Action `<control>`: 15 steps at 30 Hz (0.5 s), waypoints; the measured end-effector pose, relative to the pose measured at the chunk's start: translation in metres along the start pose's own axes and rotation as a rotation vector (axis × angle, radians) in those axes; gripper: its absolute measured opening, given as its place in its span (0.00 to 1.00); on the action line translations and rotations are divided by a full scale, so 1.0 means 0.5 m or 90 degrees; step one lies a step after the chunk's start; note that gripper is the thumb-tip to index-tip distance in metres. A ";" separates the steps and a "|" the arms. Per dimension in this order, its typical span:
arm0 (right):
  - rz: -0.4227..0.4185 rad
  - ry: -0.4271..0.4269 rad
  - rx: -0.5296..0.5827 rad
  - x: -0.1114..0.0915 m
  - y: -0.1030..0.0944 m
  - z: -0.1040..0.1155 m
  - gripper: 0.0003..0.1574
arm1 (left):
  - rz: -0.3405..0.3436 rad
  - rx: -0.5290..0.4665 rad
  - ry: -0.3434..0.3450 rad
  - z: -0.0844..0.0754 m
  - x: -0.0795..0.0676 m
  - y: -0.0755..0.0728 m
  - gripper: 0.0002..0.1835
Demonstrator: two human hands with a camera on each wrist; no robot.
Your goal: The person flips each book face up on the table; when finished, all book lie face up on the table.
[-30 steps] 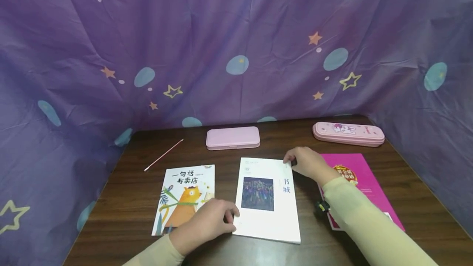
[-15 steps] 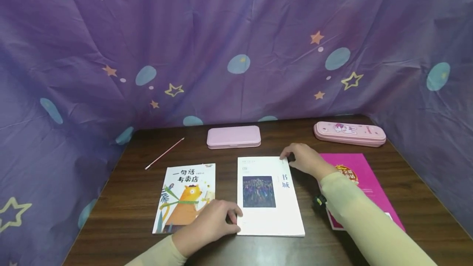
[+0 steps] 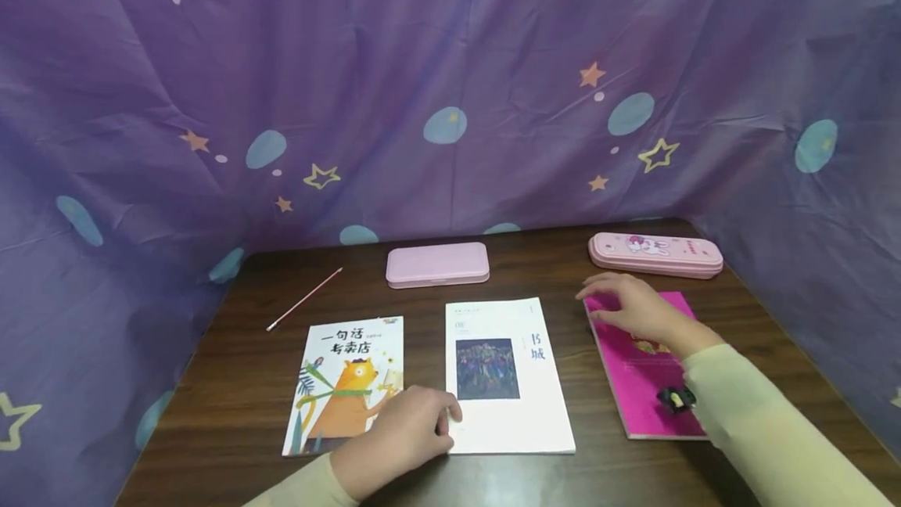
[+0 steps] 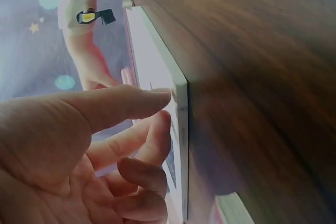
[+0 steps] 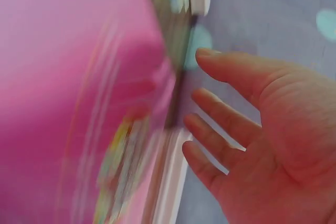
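A white book (image 3: 503, 425) with a dark picture on its cover lies on the table in the middle. My left hand (image 3: 404, 433) is at its lower left edge, thumb and forefinger tips right at the edge; the left wrist view shows the other fingers loosely bent with nothing in them. Over the upper part of a magenta book (image 3: 655, 405) to the right hovers my right hand (image 3: 633, 307), fingers spread. In the right wrist view its palm and fingers hold nothing. A picture book with a bear (image 3: 352, 390) lies left of the white book, partly hidden behind my left hand.
At the back stand a plain pink case (image 3: 438, 264) and, to the right, a pink pencil case with a rabbit (image 3: 655, 254). A thin pinkish stick (image 3: 304, 300) lies at the back left. A purple patterned cloth (image 3: 394, 84) hangs behind the table (image 3: 549, 264).
My right hand has left the white book's upper right corner and moved right, over the magenta book. Before that, the white book's lower end shifted slightly. My left hand stays at its left edge.
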State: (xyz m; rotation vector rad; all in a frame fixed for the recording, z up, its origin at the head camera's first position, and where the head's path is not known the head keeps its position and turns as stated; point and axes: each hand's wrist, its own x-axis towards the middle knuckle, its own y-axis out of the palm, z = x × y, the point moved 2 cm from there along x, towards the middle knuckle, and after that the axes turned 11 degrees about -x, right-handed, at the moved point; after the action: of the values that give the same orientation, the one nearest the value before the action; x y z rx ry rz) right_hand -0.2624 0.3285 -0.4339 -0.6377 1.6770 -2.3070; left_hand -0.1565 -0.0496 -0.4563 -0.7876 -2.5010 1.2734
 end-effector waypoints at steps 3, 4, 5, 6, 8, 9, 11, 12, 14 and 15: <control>-0.017 0.018 -0.018 -0.036 -0.014 -0.052 0.19 | 0.001 0.011 0.013 -0.012 0.008 0.000 0.11; -0.021 0.027 -0.024 -0.048 -0.018 -0.070 0.20 | 0.001 0.009 0.020 -0.016 0.012 0.002 0.10; -0.021 0.037 -0.027 -0.060 -0.022 -0.086 0.20 | -0.001 0.010 0.030 -0.020 0.017 0.003 0.10; -0.027 0.040 -0.034 -0.070 -0.025 -0.102 0.20 | -0.001 0.009 0.039 -0.025 0.022 0.005 0.10; -0.037 0.047 -0.049 -0.086 -0.031 -0.128 0.19 | 0.002 0.006 0.051 -0.036 0.033 0.008 0.09; -0.035 0.055 -0.051 -0.093 -0.033 -0.139 0.18 | 0.004 0.007 0.056 -0.041 0.038 0.010 0.09; -0.035 0.066 -0.060 -0.104 -0.038 -0.158 0.17 | 0.007 0.010 0.065 -0.054 0.049 0.014 0.09; -0.033 0.075 -0.061 -0.108 -0.040 -0.167 0.16 | 0.009 0.010 0.065 -0.061 0.055 0.015 0.09; -0.022 0.090 -0.063 -0.114 -0.042 -0.183 0.16 | 0.012 0.007 0.064 -0.075 0.069 0.018 0.09; -0.015 0.094 -0.063 -0.116 -0.042 -0.190 0.16 | 0.012 0.003 0.061 -0.082 0.077 0.019 0.09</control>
State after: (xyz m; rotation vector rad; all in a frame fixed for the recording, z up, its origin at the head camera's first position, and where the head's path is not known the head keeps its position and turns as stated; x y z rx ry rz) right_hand -0.2537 0.4404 -0.4508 -0.5201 1.8682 -2.3510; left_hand -0.1675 0.0041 -0.4412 -0.8534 -2.4204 1.2163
